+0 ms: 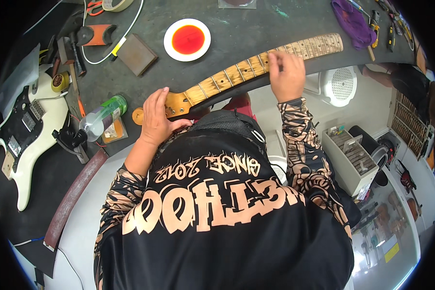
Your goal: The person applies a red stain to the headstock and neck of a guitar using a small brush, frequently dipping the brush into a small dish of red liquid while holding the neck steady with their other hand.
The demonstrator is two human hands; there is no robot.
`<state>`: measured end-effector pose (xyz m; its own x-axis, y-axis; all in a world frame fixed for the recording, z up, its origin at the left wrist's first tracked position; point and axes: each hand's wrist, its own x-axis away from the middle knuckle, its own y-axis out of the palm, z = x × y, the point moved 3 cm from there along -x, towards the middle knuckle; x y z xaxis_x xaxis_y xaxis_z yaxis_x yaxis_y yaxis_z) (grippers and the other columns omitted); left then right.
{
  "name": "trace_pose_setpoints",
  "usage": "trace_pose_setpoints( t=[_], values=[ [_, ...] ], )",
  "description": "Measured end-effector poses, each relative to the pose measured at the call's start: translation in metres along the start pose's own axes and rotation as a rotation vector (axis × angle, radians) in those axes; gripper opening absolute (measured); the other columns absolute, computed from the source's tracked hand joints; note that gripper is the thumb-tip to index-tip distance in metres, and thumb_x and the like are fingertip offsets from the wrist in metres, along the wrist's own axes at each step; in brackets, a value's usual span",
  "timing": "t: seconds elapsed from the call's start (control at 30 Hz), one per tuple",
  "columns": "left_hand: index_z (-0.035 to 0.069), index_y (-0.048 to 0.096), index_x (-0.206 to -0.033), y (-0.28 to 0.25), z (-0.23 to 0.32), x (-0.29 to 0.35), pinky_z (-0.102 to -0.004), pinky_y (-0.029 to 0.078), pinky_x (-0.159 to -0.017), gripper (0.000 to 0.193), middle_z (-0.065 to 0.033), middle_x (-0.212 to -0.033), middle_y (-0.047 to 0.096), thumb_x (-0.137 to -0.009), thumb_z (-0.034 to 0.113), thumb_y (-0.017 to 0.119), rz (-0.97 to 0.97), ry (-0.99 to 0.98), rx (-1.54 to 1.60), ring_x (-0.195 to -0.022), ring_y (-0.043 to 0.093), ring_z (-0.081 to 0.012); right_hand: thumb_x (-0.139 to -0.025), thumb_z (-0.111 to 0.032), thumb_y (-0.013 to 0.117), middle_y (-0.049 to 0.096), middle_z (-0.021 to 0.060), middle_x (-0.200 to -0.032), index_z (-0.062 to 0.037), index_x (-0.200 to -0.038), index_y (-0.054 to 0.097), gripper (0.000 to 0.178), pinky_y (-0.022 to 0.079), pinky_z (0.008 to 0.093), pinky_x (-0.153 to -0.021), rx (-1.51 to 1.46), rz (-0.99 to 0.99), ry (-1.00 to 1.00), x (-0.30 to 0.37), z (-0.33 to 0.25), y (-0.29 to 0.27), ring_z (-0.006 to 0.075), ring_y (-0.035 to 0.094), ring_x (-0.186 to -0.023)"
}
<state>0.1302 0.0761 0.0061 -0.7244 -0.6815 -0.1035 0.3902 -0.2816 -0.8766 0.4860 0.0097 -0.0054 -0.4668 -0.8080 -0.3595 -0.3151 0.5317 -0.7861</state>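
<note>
A guitar neck (229, 77) lies along the near edge of the dark workbench, its headstock at the left. The fretboard is amber with dark streaks on the left part and paler, greyer toward the right end. My left hand (155, 115) grips the headstock, fingers over its far side and thumb on the near side. My right hand (288, 77) is closed, fingertips pressed down on the fretboard right of its middle; whatever they may pinch is hidden. Beyond the neck stands a white dish (207, 41) holding orange-red liquid.
Left of the dish lies a brown block (137, 54). A white guitar body (31, 140), a spray bottle (99, 118) and a roll of tape (60, 82) are at the left. A purple cloth (354, 23) and hand tools lie at the far right. A white perforated stool (339, 87) stands below.
</note>
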Motion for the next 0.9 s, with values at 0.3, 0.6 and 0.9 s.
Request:
trace_pose_setpoints(
  t=[0.3, 0.6, 0.9],
  values=[
    [0.003, 0.042, -0.146, -0.026, -0.013, 0.025, -0.0488, 0.039, -0.107, 0.11, -0.0165, -0.138, 0.052, -0.061, 0.055, 0.087, 0.023, -0.012, -0.097, -0.127, 0.05, -0.0381, -0.091, -0.019, 0.074, 0.066, 0.0052, -0.079, -0.008, -0.091, 0.072, 0.012, 0.05, 0.0385, -0.072, -0.05, -0.029, -0.027, 0.004, -0.006, -0.018, 0.0251, 0.062, -0.075],
    [0.004, 0.051, -0.141, -0.017, -0.033, 0.034, -0.0478, 0.038, -0.106, 0.088, -0.0132, -0.133, 0.056, -0.076, 0.056, 0.079, 0.011, 0.065, -0.183, -0.123, 0.053, -0.0339, -0.092, -0.02, 0.075, 0.07, 0.0075, -0.085, -0.0034, -0.095, 0.074, 0.017, 0.053, 0.0315, -0.069, -0.153, 0.054, 0.425, 0.039, -0.007, -0.035, 0.0168, 0.064, -0.07],
    [0.005, 0.053, -0.142, -0.004, -0.042, 0.039, -0.0445, 0.04, -0.097, 0.081, -0.0099, -0.123, 0.059, -0.082, 0.055, 0.076, 0.085, 0.118, -0.264, -0.111, 0.056, -0.0293, -0.092, -0.021, 0.073, 0.069, 0.0076, -0.083, -0.0057, -0.092, 0.072, 0.015, 0.052, 0.0383, -0.075, -0.011, 0.048, 0.235, 0.028, 0.003, -0.015, 0.0256, 0.064, -0.078]
  ],
)
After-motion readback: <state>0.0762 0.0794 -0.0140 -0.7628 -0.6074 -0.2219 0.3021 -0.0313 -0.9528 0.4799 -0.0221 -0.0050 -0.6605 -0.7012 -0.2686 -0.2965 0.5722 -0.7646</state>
